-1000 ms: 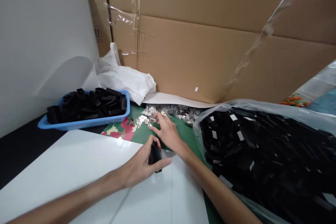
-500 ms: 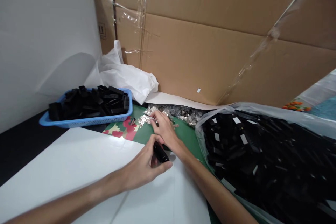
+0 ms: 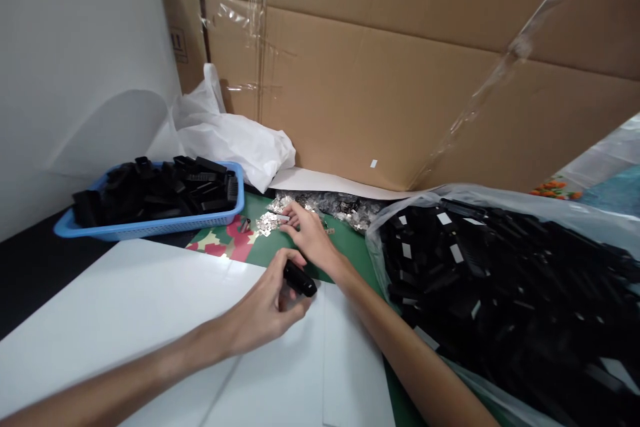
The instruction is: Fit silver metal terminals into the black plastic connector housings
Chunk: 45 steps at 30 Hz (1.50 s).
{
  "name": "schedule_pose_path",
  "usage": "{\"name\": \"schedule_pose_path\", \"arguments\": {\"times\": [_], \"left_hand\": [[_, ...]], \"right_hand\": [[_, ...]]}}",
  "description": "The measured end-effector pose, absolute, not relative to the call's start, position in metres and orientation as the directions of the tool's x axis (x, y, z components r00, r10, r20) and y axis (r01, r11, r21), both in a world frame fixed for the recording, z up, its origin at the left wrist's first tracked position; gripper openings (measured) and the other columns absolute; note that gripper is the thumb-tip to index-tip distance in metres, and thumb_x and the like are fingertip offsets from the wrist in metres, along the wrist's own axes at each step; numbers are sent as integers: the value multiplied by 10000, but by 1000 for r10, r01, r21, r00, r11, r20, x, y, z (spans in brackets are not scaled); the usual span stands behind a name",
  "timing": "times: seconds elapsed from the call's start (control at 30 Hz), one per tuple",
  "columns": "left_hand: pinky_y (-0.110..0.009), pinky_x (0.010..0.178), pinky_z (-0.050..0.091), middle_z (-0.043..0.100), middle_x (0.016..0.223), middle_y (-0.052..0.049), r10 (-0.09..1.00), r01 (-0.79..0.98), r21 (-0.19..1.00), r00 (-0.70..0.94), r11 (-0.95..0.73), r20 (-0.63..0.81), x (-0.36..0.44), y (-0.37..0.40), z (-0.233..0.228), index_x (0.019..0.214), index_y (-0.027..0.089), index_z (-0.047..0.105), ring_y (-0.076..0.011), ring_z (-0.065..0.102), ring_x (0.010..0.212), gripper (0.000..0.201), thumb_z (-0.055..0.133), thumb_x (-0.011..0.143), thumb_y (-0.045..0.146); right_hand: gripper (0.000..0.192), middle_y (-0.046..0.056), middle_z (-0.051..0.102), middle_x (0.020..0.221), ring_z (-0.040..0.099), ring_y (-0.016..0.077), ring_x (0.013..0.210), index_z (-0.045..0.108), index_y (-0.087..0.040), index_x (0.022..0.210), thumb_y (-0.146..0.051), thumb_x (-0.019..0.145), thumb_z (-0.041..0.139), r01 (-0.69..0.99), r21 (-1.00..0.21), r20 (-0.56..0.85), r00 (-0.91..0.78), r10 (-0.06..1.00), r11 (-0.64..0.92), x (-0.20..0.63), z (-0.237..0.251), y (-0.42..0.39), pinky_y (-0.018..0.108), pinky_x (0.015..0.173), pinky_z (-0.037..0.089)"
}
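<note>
The left hand has its grip closed around a black part, held tilted over the far edge of a white board, near that edge's right end. Just beyond, the right hand reaches the small metal pieces on the green table cover; its grip is narrow, and whether it pinches a piece I cannot tell. Room is tight at the back, where plastic-wrapped pieces lie along the foot of a cardboard wall. On the right, a clear bag full of black parts sits near the board's right edge and the right forearm. The widest room is leftward across the board, up to the blue basket beyond its far left corner.
</note>
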<state>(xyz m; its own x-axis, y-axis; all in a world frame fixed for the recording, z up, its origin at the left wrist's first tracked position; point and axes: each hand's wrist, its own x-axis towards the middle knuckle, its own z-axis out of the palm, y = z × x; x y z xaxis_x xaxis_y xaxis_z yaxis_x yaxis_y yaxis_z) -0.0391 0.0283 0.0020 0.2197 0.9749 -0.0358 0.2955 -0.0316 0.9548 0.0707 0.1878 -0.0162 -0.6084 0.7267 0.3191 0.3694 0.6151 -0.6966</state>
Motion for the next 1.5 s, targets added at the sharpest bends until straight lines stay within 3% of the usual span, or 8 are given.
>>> {"name": "schedule_pose_path", "arguments": {"times": [0.13,0.4,0.53,0.7,0.9,1.03,1.23,1.5], "left_hand": [[-294,682,481,495,1010,-1,975,309,951,217,-18,-52,-39,29,-1,1221,268,379,-145,507,765,371,625,963,370],[-283,656,458,474,1022,-5,977,269,962,212,-49,-9,-38,29,2,1191,253,396,-131,487,737,344,625,941,314],[-284,690,477,466,1037,-8,980,231,970,200,-68,21,-38,29,4,1170,250,422,-135,495,781,338,610,892,210],[-265,631,480,494,935,25,975,182,983,221,-31,-10,-39,27,3,1149,245,425,-106,502,676,359,601,856,136],[-282,614,512,517,814,48,977,79,997,214,-3,-14,-38,28,3,1143,236,392,-118,545,632,302,614,983,364],[-272,632,497,536,811,38,978,111,994,208,-17,-6,-37,29,8,1127,227,445,-116,532,649,313,627,987,440],[-276,737,535,564,1058,-30,974,333,921,170,-201,151,-38,26,8,1136,244,590,-165,602,901,201,641,983,365],[-237,740,604,566,1079,-38,934,437,831,247,-345,258,-39,22,5,1185,262,675,-153,630,937,187,608,1013,291]], "right_hand": [[223,17,691,959,655,203,851,603,-240,1061,-80,905,593,430,-642,344,-578,740,634,74,-12,183,331,799,516],[203,105,634,1171,485,296,1291,667,-242,1104,-115,958,607,400,-564,364,-664,653,722,62,-3,177,439,1045,433],[209,52,594,1164,602,216,1087,654,-278,1140,-177,957,658,306,-616,290,-768,570,726,64,2,181,369,970,488],[246,-10,645,939,649,182,888,595,-246,1116,-163,907,695,251,-725,176,-832,526,641,60,1,197,309,817,525],[275,-43,637,773,642,168,749,560,-220,946,-120,793,766,240,-814,54,-875,481,529,47,5,210,268,678,525],[164,-39,595,795,599,160,765,568,-221,923,-113,850,667,225,-814,101,-853,512,535,56,20,198,281,730,508],[54,4,628,935,606,164,823,576,-211,963,-173,929,595,225,-811,181,-782,596,540,112,43,173,316,818,510],[107,33,691,951,678,216,937,612,-242,908,-307,952,683,250,-920,96,-605,791,302,202,28,105,370,901,536]]}}
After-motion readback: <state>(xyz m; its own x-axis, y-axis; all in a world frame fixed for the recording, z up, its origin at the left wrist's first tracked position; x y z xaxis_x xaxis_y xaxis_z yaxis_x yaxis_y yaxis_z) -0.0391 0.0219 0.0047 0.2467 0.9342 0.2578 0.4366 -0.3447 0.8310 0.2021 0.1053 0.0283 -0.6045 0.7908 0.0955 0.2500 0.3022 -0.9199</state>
